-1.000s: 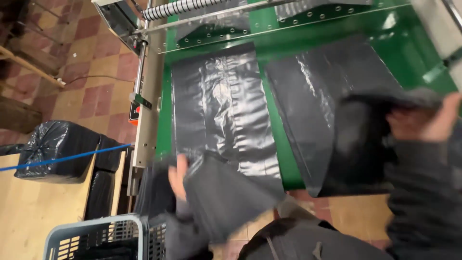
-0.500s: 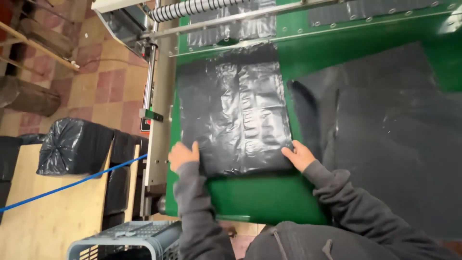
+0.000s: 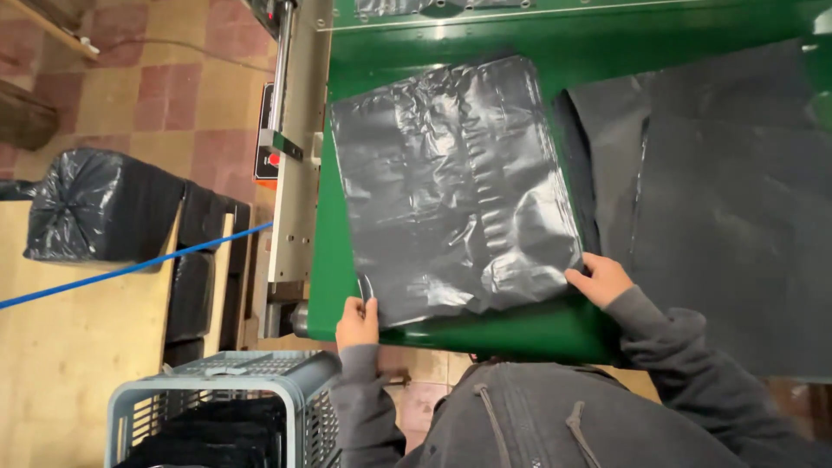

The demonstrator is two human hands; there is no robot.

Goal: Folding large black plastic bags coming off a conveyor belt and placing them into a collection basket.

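While the black plastic bag (image 3: pixel 451 186) lies flat on the green table (image 3: pixel 529 325), long axis running away from the person, the left hand (image 3: pixel 357 319) pinches its near-left corner and the right hand (image 3: pixel 600 279) grips the near-right corner (both equally close).

Both hands on black plastic bag (image 3: pixel 451 191)
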